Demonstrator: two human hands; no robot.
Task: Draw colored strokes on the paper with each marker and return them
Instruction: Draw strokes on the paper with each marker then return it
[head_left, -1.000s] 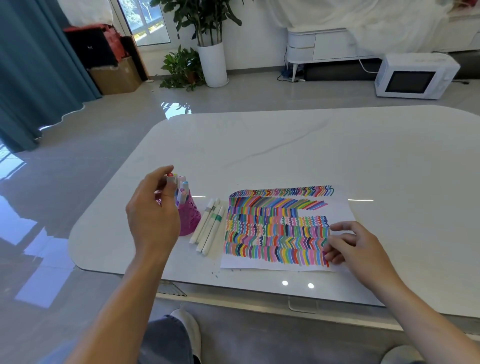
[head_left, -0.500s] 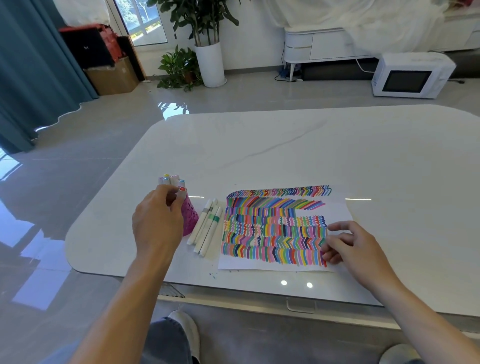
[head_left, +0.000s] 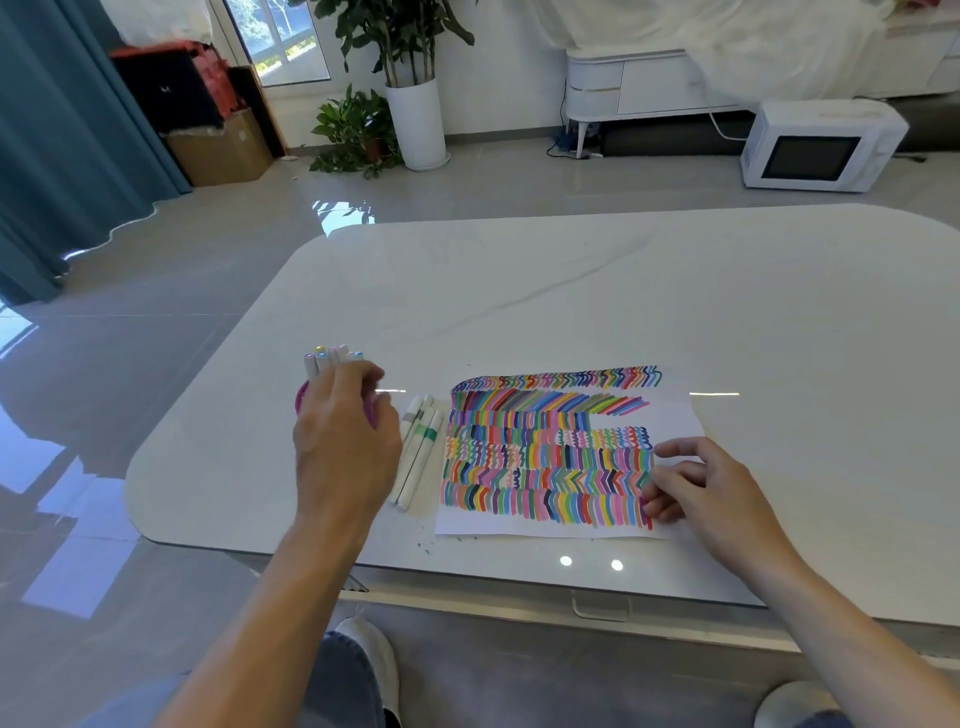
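**Lowered to the cup: left hand, down from above the caps**

Dropped within the last second from over the markers to the level of the cup. Left hand now covering the cup's near side, back turned to the camera. Fingers bent round toward the rim. Cannot tell whether pinching a marker, gripping the cup, or gripping nothing. Hardly shifted at all: right hand, fingers loosely bent and slightly apart, tips resting on the right edge of the paper, pinching nothing.

Paper lying flat near the front edge of the table, nearly filled with rows of coloured strokes, with bare white only at the right margin and along the bottom. Capped markers standing upright in the cup, left of the paper. A few loose markers lying side by side between cup and sheet, touching one another.

Probably a return or a fresh pick at the cup, late in the task. To do it well:

- Steady the cup while moving a marker in or out, as packed markers may tip it.
- Take a single cap between thumb and forefinger and lift straight up.
- Keep the right fingertips pressing the sheet down.
- Aim new strokes at the white margin.
- Avoid nudging the loose markers, which look likely to roll.
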